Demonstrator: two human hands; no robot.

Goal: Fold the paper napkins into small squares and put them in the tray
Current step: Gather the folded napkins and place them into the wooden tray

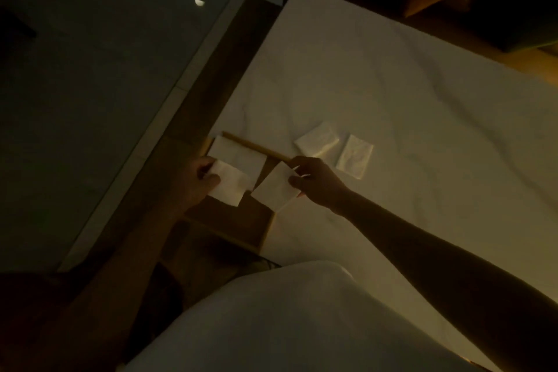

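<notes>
Closest up, a white-covered knee [271, 311] blocks the low edge. Left hand [196, 178] pinches one folded napkin [228, 187] over the wooden tray [238, 220], right hand [314, 181] pinches another folded square [274, 189], probably to lay them flat. Two more napkins [317, 140] wait on the bedsheet [392, 100], plenty of room there.

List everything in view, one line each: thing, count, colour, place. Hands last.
Folded napkins on sheet: 2, white, side by side beyond the tray.
Napkin in tray: 1, white, far end.
Held napkins: 2, white, over the tray, one per hand.
Tray: 1, wooden brown, at the sheet's left edge.
Sheet: 1, white, covering the work surface.
Floor: dark, left.
Left hand: pinching one napkin.
Right hand: pinching the other.
</notes>
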